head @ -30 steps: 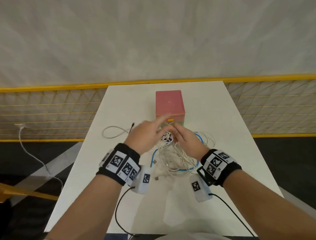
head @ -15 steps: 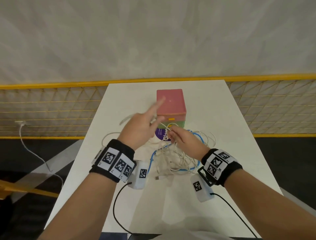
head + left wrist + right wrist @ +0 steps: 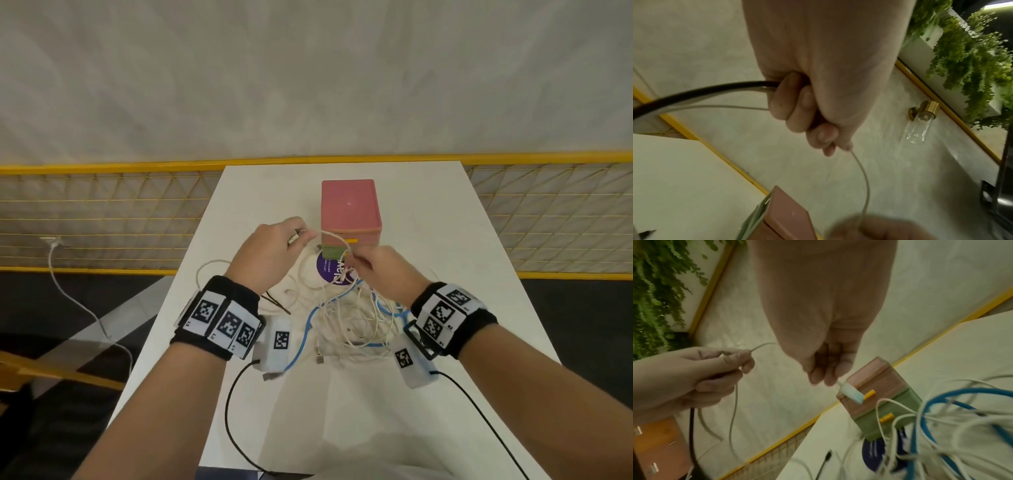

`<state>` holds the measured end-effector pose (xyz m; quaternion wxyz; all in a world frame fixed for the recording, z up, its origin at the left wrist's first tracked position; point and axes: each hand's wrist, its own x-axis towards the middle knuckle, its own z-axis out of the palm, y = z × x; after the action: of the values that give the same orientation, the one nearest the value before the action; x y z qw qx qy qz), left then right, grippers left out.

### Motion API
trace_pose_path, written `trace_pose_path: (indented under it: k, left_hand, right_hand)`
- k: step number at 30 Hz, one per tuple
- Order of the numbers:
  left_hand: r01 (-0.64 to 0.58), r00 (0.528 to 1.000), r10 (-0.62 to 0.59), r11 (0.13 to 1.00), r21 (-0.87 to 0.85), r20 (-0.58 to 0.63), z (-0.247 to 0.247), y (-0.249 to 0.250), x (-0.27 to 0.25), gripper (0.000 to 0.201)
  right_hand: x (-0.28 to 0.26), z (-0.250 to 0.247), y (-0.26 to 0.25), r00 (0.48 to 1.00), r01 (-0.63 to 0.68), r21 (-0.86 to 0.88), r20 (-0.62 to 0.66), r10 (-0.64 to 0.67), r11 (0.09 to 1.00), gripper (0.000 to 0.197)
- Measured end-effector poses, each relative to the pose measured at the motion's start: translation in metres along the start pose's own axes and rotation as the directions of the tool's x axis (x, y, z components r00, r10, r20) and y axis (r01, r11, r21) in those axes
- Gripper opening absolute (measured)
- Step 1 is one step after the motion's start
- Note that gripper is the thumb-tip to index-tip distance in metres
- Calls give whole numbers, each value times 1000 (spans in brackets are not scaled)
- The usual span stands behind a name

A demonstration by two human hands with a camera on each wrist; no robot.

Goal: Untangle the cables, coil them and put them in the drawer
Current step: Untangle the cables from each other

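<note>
Presently two hands, left hand (image 3: 270, 255) and right hand (image 3: 383, 270), pinch one white cable (image 3: 330, 235) before two drawers (image 3: 351, 219).

Indoor recording space, styled like an office or showroom corner. A white table (image 3: 445, 342) is set against a yellow-framed mesh railing (image 3: 102, 219), with a pale plaster-look wall (image 3: 308, 68) behind. Trailing green foliage (image 3: 970, 53) in a white planter and a brass-and-glass wall lamp (image 3: 920, 120) are seen. Printed marker wristbands (image 3: 222, 318) are worn on both arms.
</note>
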<state>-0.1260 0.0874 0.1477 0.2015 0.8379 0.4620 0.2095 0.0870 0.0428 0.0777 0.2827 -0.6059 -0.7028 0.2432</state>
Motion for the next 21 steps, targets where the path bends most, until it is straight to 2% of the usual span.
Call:
trace_pose_path:
  k: [1,2,3,4,6,7,9,11,13,17,21]
  left_hand:
    - [28,998,-29,999,-32,-47,1,-3,0,24]
    - [68,994,-74,995,-69,-86,1,-6,0,35]
    - [104,988,-114,990,-100,-106,1,-8,-1,53]
    - [136,983,-149,983,-122,-110,2,-9,-3,68]
    - [170,977,-186,974,-151,-100,4,-12,-6,78]
    - [180,976,-197,969,-168,-93,7,-13,-7,72]
    - [187,976,-205,962,-199,-74,14,-19,-10,48]
    - [202,973,-222,952,-228,-63,21,-23,-14,26]
    - [212,970,-234,946,-247,-64,29,-26,-18,14]
    - [256,960,-278,918,-302,-31,41,-28,-22,10]
    - [296,953,-299,896,-331,44,50,-25,-26,24]
  right_hand:
    - [8,-4,-6,999,-1,39,-38,3,999,35]
    - [14,-9,-15,999,6,77,-47,-3,997,58]
    - [21,-10,-21,999,11,108,-31,-8,994,76]
    - [26,-10,-26,1000,13,128,-11,-12,992,82]
    - [33,0,-30,999,16,82,26,-18,996,69]
    - [35,9,-29,998,27,-10,51,-27,1000,54]
    - [35,31,-27,991,17,-262,131,19,965,24]
    - [31,49,-24,959,-3,-478,247,138,879,31]
    - [28,58,-23,916,-6,-579,325,237,815,37]
    - [25,63,-19,924,16,-595,316,216,804,23]
    - [26,50,-26,978,-64,-442,151,144,895,18]
